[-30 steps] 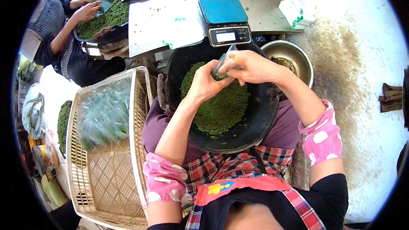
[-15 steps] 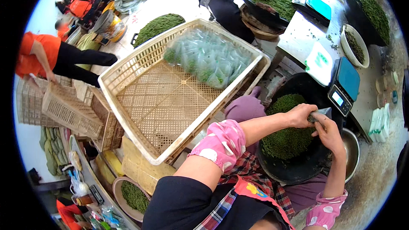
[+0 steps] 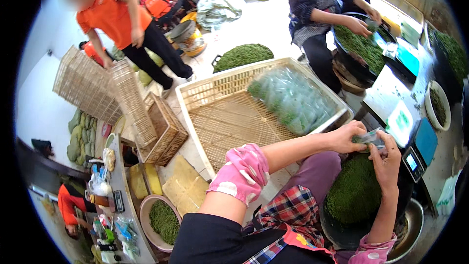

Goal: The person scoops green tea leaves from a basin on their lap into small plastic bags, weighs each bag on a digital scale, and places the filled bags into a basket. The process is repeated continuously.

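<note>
My left hand and my right hand meet at a small clear plastic bag, and the fingers of both are closed on it. Some dark green stuff seems to show inside the bag. Directly below sits a round black tub holding a heap of loose fine green bits, which look like tea leaves. Just right of my right hand, a digital scale with a blue top stands on the table's edge. To the left, a cream plastic crate holds several filled clear bags along its far right side.
A metal bowl stands right of the tub. Across the table, another person handles something over a green-filled basin. A person in orange grips crates at the left. A pink basin of green bits stands lower left.
The view has swung left, so the scene sits further right and lower. My hands stay together on the bag, which now shows more between them. The person in orange stands more upright with the crate.
</note>
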